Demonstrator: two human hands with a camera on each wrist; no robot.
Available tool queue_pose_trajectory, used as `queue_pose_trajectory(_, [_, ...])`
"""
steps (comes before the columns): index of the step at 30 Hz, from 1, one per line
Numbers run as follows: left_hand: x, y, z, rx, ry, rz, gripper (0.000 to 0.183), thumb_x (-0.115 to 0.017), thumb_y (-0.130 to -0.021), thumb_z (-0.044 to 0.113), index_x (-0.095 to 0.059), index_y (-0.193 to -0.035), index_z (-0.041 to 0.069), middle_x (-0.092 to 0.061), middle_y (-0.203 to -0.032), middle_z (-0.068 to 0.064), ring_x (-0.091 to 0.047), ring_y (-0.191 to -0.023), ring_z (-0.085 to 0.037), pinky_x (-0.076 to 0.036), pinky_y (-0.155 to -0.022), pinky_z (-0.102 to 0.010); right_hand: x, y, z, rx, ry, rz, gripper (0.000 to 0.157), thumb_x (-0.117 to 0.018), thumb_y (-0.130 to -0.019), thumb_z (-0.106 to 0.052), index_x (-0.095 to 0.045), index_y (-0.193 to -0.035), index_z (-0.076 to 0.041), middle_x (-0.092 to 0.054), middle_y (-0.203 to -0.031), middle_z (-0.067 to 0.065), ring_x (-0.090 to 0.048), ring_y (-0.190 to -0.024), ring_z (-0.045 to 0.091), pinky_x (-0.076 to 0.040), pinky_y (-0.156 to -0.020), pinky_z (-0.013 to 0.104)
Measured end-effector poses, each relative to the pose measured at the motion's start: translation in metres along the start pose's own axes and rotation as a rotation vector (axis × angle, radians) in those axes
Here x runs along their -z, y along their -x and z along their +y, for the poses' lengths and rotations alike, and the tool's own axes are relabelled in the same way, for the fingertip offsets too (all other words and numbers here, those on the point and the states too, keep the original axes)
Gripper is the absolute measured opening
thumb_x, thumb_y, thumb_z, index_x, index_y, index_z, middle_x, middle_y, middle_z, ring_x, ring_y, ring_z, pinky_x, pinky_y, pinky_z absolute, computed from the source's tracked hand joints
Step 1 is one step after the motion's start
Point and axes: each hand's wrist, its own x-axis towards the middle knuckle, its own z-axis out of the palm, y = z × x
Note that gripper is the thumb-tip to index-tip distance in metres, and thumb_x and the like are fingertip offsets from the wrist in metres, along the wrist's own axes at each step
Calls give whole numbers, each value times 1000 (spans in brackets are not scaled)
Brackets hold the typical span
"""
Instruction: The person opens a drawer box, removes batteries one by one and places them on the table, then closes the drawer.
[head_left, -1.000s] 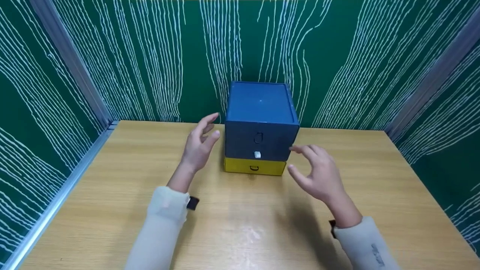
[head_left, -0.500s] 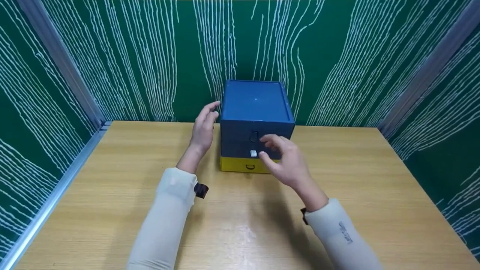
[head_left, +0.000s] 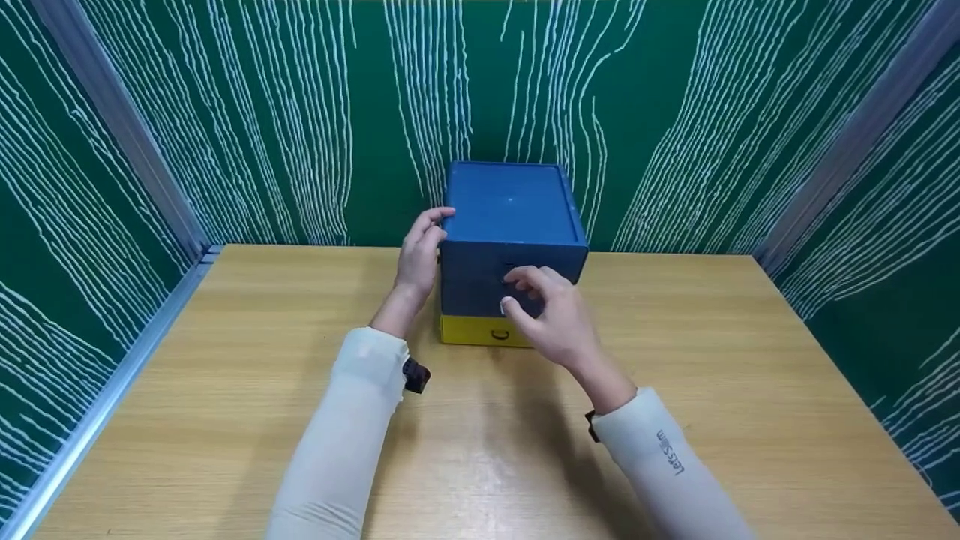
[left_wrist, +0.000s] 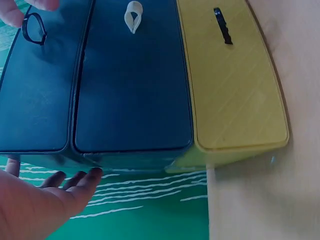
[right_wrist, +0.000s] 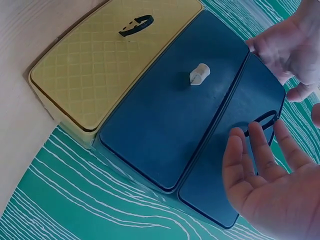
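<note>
A small drawer cabinet [head_left: 510,201] has two blue drawers above a yellow drawer [head_left: 466,330]. The upper blue drawer carries a black loop pull [right_wrist: 268,114], and the middle one a white loop pull [right_wrist: 201,73]. My left hand [head_left: 418,259] lies against the cabinet's left side, fingers spread along it and one fingertip over the top edge. In front of the blue drawers, my right hand [head_left: 559,319] has its fingertips right at the black loop, with the thumb apart and lower. Both blue drawers look closed. The right hand covers part of the front in the head view.
The cabinet stands near the back of a wooden table [head_left: 465,450]. Behind it rises a green wall [head_left: 292,120] with wavy white lines. Metal posts [head_left: 127,127] mark the corners. A second black loop [right_wrist: 137,29] sits on the yellow drawer.
My left hand has moved right to the cabinet's side. My right hand has moved left from beside the cabinet to the upper drawer's black loop. The cabinet shifts slightly left in view.
</note>
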Motion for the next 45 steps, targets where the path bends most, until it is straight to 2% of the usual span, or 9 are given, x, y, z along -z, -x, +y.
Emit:
queue_pose_trajectory(5, [-2, -1, -7, -14, 58, 17, 36, -28, -87, 10, -50, -115, 9, -39, -133, -3, -34, -120, -19, -24, -102, -41, -5, 1, 0, -13, -10, -15, 27, -55, -80, -38, -58, -103, -24, -58, -98, -2, -49, -87, 13, -45, -78, 33])
queue_pose_trajectory(9, [-5, -1, -10, -9, 88, 21, 35, -27, -87, 9, -54, -108, 12, -43, -128, 0, -35, -119, -17, -24, -102, -40, -5, 1, 0, -21, 0, -11, 28, -52, -81, -41, -58, -102, -23, -59, -96, -4, -50, -87, 13, -44, -78, 34])
queue_pose_trajectory(13, [-9, 0, -10, -32, 94, 32, 34, -27, -86, 10, -54, -105, 13, -44, -126, 1, -35, -118, -17, -23, -101, -39, -5, 1, -1, -24, 28, 1, 27, -52, -81, -40, -59, -101, -23, -59, -94, -6, -49, -85, 11, -43, -79, 33])
queue_pose_trajectory(17, [-9, -2, -10, -61, 84, 39, 34, -26, -85, 11, -54, -104, 13, -45, -123, 1, -36, -116, -17, -24, -100, -39, -6, -2, -1, -4, 27, 38, 22, -53, -82, -35, -62, -96, -21, -61, -92, -7, -51, -85, 12, -42, -80, 34])
queue_pose_trajectory(23, [-7, 0, -6, -45, 89, 10, 33, -26, -86, 12, -50, -108, 14, -41, -126, 1, -34, -118, -18, -22, -102, -41, -9, -8, -2, -2, 43, 94, 16, -50, -84, -32, -62, -87, -22, -61, -85, -10, -53, -81, 14, -43, -78, 31])
queue_pose_trajectory(30, [-5, -1, -12, -36, 104, -18, 32, -26, -86, 12, -48, -108, 16, -39, -128, 0, -32, -119, -19, -21, -103, -42, -16, -9, -1, -1, 52, 149, 13, -50, -85, -30, -61, -82, -23, -60, -79, -10, -52, -74, 9, -46, -71, 26])
queue_pose_trajectory(33, [-4, 0, -9, -25, 112, -34, 33, -24, -86, 10, -48, -109, 14, -38, -129, -1, -31, -120, -19, -20, -103, -42, -17, -9, 0, 2, 57, 158, 13, -51, -85, -29, -62, -81, -22, -60, -78, -9, -51, -73, 9, -46, -70, 27])
queue_pose_trajectory(40, [-4, 10, 12, -27, 84, -63, 35, -23, -86, 8, -44, -114, 5, -34, -131, -7, -29, -121, -23, -18, -103, -43, -15, -8, 3, -14, 82, 159, 13, -51, -84, -30, -62, -81, -23, -60, -77, -11, -49, -73, 9, -42, -71, 27])
queue_pose_trajectory(45, [-4, 6, 7, -3, 108, -68, 34, -24, -86, 10, -45, -113, 10, -32, -133, -4, -28, -122, -22, -19, -103, -43, -15, -7, 4, -17, 95, 169, 13, -52, -83, -29, -63, -81, -22, -61, -78, -10, -48, -73, 8, -42, -70, 26])
